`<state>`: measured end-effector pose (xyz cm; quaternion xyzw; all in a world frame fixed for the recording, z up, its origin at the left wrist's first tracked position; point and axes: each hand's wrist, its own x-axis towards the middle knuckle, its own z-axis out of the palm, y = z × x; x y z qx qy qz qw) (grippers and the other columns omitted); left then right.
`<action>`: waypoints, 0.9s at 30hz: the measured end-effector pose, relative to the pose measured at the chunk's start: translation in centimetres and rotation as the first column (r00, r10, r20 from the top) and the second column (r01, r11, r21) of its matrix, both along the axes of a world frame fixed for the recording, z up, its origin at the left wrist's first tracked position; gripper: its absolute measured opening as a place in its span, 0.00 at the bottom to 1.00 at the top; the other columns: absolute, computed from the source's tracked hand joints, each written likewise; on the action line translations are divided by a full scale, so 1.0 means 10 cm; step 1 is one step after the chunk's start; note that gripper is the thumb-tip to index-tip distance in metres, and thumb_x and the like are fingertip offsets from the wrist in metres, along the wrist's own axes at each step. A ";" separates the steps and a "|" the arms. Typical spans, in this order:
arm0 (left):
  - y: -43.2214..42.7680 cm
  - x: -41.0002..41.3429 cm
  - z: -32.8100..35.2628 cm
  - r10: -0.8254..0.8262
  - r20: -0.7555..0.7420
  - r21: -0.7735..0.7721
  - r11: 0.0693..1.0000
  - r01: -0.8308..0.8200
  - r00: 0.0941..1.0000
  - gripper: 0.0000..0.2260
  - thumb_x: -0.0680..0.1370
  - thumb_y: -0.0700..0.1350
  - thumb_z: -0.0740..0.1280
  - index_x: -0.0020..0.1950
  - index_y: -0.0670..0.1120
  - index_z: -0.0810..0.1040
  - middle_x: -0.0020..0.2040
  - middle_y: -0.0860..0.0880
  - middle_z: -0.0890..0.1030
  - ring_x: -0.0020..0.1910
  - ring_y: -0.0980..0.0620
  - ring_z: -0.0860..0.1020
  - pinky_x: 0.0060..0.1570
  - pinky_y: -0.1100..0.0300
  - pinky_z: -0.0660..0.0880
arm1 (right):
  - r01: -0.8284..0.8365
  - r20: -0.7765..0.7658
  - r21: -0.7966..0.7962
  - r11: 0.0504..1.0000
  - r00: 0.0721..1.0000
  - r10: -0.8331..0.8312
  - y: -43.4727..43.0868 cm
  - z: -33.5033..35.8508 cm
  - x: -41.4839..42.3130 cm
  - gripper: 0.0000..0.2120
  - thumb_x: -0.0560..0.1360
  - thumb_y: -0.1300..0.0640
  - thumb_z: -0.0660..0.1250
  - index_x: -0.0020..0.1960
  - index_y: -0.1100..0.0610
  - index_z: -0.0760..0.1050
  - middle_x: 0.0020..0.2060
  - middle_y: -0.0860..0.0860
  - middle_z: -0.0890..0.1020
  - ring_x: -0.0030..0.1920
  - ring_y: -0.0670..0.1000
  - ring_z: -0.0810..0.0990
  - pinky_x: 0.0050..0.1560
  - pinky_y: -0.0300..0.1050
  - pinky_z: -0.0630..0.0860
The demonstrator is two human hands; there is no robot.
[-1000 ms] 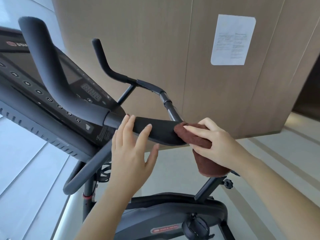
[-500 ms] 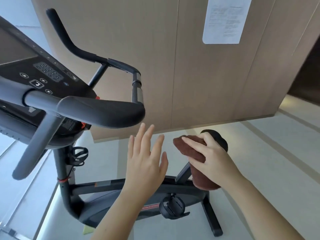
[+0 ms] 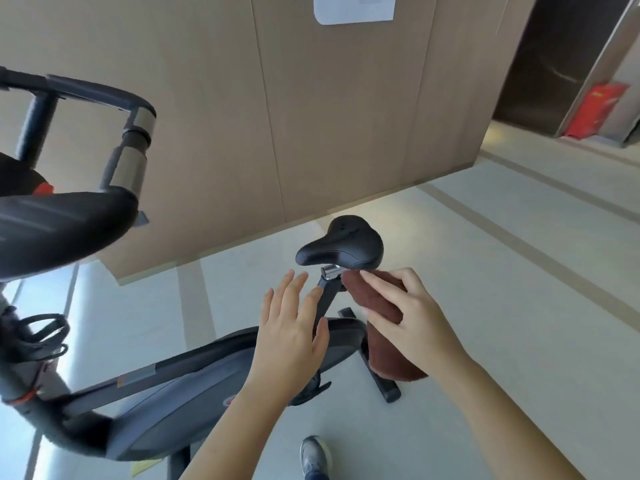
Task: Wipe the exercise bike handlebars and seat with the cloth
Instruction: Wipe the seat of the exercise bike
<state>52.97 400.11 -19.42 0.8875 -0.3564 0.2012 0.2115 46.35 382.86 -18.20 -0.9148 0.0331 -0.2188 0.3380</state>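
The black bike seat (image 3: 343,244) stands on its post at mid-frame, bare. My right hand (image 3: 412,315) holds a folded brown cloth (image 3: 388,341) just below and to the right of the seat, apart from it. My left hand (image 3: 292,329) hovers in the air left of the seat post with straight, spread fingers and holds nothing. The black handlebar (image 3: 65,223) fills the left edge, blurred, with its metal grip sections above it.
The bike's grey frame (image 3: 180,393) and floor foot lie below my hands. A beige panelled wall (image 3: 311,116) with a paper notice stands behind. A red object (image 3: 595,110) leans by a dark doorway at the far right. My shoe (image 3: 313,455) shows at the bottom.
Both hands have left the handlebar and moved over towards the seat. The view has swung right and down, so the handlebar now sits at the left edge.
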 end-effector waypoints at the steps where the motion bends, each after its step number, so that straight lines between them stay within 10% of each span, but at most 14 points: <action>1: -0.08 0.04 -0.05 -0.013 -0.007 0.001 1.000 0.013 1.000 0.17 0.68 0.36 0.71 0.56 0.36 0.76 0.60 0.35 0.75 0.63 0.34 0.70 0.58 0.35 0.65 | 0.017 -0.009 0.019 1.000 1.000 -0.017 -0.07 -0.05 0.00 0.24 0.72 0.54 0.69 0.67 0.47 0.69 0.53 0.49 0.72 0.57 0.46 0.73 0.58 0.27 0.63; 27: -1.69 2.16 -1.22 0.116 -0.294 0.163 0.984 -0.070 0.949 0.27 0.68 0.50 0.74 0.62 0.38 0.73 0.64 0.38 0.73 0.66 0.35 0.67 0.61 0.36 0.64 | 0.036 -0.253 0.103 0.994 0.967 -0.008 -1.81 -1.03 1.76 0.22 0.72 0.51 0.68 0.65 0.47 0.71 0.54 0.45 0.69 0.58 0.46 0.73 0.56 0.31 0.65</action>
